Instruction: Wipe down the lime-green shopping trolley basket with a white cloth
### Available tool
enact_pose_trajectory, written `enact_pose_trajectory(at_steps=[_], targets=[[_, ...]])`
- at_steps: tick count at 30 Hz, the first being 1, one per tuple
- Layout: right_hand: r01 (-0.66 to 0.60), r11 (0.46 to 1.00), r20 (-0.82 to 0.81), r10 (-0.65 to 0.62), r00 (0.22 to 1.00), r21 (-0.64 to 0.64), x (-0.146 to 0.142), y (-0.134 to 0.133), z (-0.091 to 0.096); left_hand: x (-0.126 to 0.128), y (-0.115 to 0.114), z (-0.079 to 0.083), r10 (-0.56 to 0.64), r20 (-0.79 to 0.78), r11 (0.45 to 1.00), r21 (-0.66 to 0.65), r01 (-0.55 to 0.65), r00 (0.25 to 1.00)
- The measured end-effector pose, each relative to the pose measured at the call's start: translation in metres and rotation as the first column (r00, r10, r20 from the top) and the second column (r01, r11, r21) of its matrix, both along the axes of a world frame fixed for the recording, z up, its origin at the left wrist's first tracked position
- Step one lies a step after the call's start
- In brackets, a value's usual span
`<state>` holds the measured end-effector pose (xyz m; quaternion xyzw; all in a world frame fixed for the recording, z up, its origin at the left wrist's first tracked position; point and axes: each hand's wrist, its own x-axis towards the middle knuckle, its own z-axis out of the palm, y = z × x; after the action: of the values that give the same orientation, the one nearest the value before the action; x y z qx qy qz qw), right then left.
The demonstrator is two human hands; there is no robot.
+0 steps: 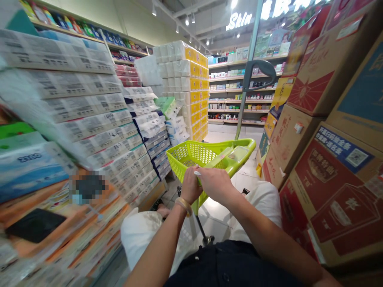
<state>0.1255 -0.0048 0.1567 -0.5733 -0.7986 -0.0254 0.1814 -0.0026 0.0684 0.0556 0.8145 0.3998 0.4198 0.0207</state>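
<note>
left hand [190,186] at half-hidden basket [191,156]

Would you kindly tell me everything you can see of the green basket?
The basket is lime-green plastic with lattice walls and a solid rim, upright in the aisle. A grey handle rises on a pole at its far end. The left hand curls over its near rim, the right hand against it.

Lime-green mesh basket [191,153] stands upright and open-topped; its grey handle [259,65] raised.
</note>
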Motion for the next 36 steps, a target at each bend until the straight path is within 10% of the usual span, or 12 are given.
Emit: enact_pose_trajectory(at_steps=[10, 16, 22, 28, 36], targets=[[0.051, 0.996, -0.013, -0.05, 0.999, 0.076, 0.015, -0.008, -0.007, 0.003, -0.026, -0.002, 0.077, 0.012, 0.996, 0.035, -0.077, 0.997], [-0.143, 0.99, 0.067, 0.143, 0.987, -0.009, 0.006, -0.006, 0.006, -0.003, -0.03, -0.001, 0.082, 0.025, 0.995, 0.047, -0.083, 0.996], [-0.39, 0.876, -0.196, 0.451, 0.871, 0.283, 0.036, -0.025, -0.015, -0.011, -0.032, 0.0, 0.097, 0.044, 0.994, 0.038, -0.099, 0.994], [-0.119, 0.851, -0.395, 0.356, 0.847, 0.512, 0.058, -0.019, -0.046, -0.011, -0.03, 0.002, 0.086, 0.08, 0.995, 0.041, -0.089, 0.993], [-0.327, 0.774, -0.216, 0.504, 0.836, 0.542, 0.032, -0.025, -0.06, -0.013, -0.033, 0.003, 0.072, 0.116, 0.996, 0.052, -0.078, 0.991]])
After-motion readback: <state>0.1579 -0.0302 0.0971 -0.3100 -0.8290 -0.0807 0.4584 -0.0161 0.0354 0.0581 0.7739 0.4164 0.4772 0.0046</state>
